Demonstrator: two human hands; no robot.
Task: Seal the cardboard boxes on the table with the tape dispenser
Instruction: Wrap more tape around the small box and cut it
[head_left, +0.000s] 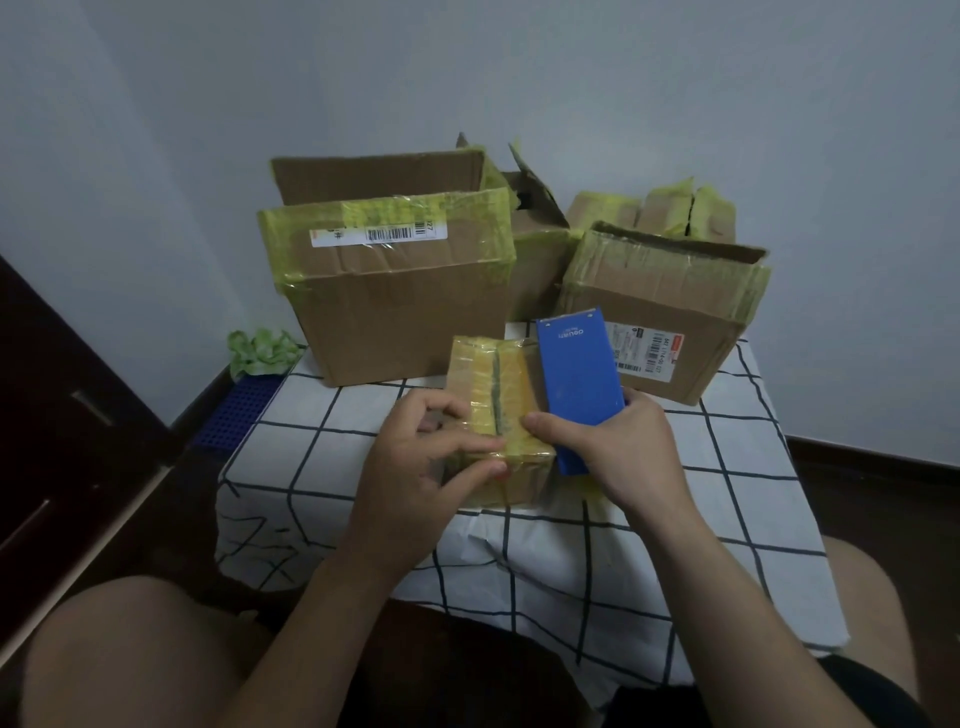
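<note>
Fingers (483, 446) of left hand (415, 457) hold taped box (491, 374); right hand (618, 447) grips tape dispenser (576, 364).

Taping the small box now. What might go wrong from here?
1. The small yellow-taped cardboard box sits near the front of the white checked tablecloth; a hard pull on the blue tape dispenser in the right hand might drag it off.
2. The left hand pinches the box's near edge, so fresh tape may catch its fingers.
</note>
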